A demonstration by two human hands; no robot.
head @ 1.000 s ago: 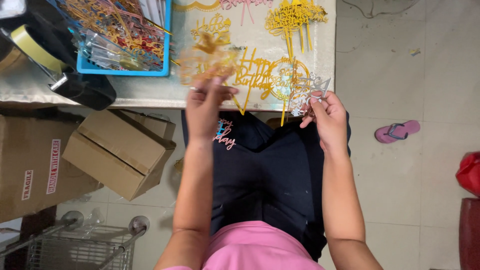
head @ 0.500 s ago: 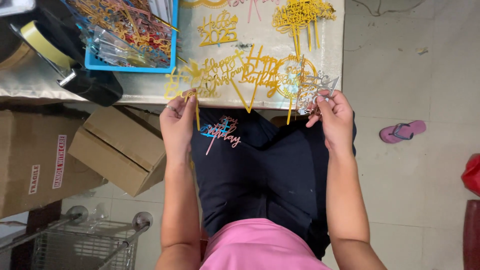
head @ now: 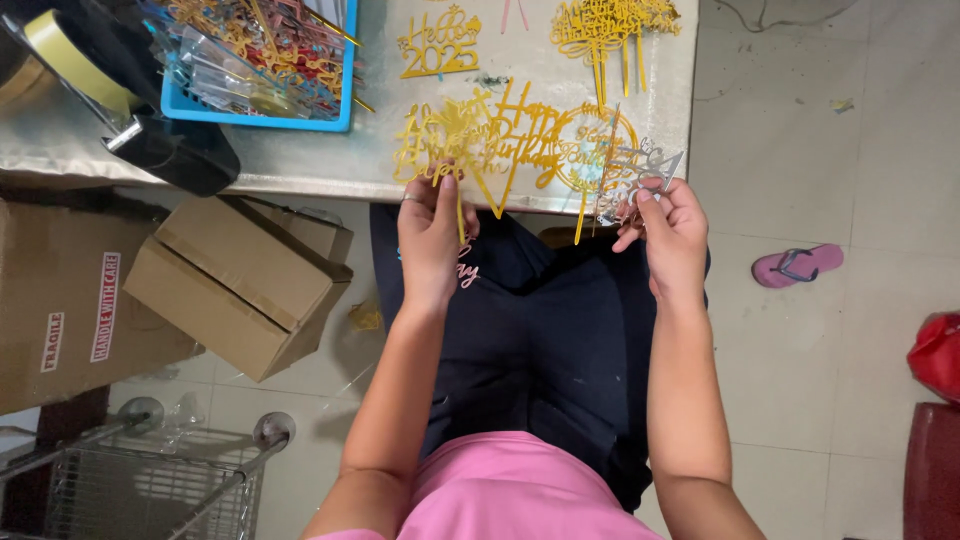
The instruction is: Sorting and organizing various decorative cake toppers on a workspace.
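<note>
Left hand (head: 432, 235) fingers were pinching the stick of a gold cake topper (head: 440, 150) at the table (head: 320, 165) edge. Right hand (head: 672, 232) was pinched around a silver topper (head: 640, 170) right beside more gold ones. Blue tray (head: 255, 110) sat further back, left.

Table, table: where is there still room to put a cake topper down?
The table has a bare strip between the blue tray and the gold toppers by the left hand, and a smaller patch around the lone gold topper. Crowded: the front right edge near the right hand, and the tape dispenser corner.
</note>
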